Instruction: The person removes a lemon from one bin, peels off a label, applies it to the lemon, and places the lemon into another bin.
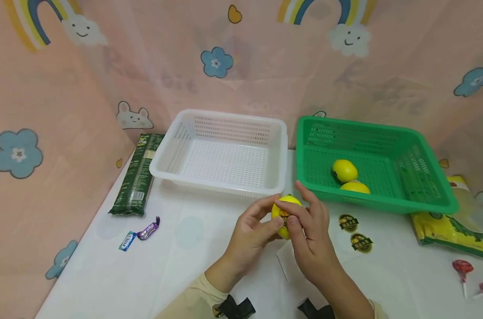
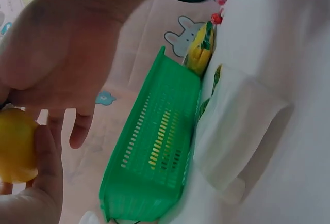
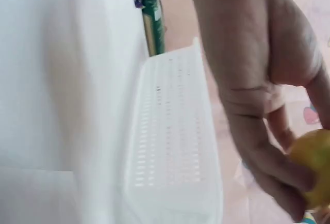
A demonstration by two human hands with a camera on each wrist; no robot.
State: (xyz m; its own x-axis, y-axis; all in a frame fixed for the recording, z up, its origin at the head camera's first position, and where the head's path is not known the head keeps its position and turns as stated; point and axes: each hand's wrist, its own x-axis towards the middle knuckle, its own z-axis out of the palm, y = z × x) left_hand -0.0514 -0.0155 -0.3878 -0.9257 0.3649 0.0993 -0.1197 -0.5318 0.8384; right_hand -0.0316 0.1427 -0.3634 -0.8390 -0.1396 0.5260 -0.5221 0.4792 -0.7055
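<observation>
A yellow lemon [image 1: 278, 212] with a dark sticker [image 1: 284, 215] on its side is between both hands, in front of the baskets. My left hand [image 1: 251, 235] grips it from the left, thumb at the sticker's edge. With thumb and forefinger, my right hand [image 1: 313, 239] pinches the lemon over the sticker; another finger points up and away. The lemon [image 2: 16, 144] also shows at the left edge of the left wrist view, and part of the lemon [image 3: 315, 157] at the right of the right wrist view. Two black and gold stickers [image 1: 348, 223] lie on the table to the right.
A white basket [image 1: 217, 181] stands behind the hands. Right of it, a green basket [image 1: 379, 201] holds two lemons [image 1: 344, 170]. A green packet [image 1: 131, 181] and two wrapped candies [image 1: 148, 228] lie left; a yellow packet [image 1: 453, 232] and lollipops [image 1: 462, 267] right. White paper [image 1: 291, 263] lies beneath the hands.
</observation>
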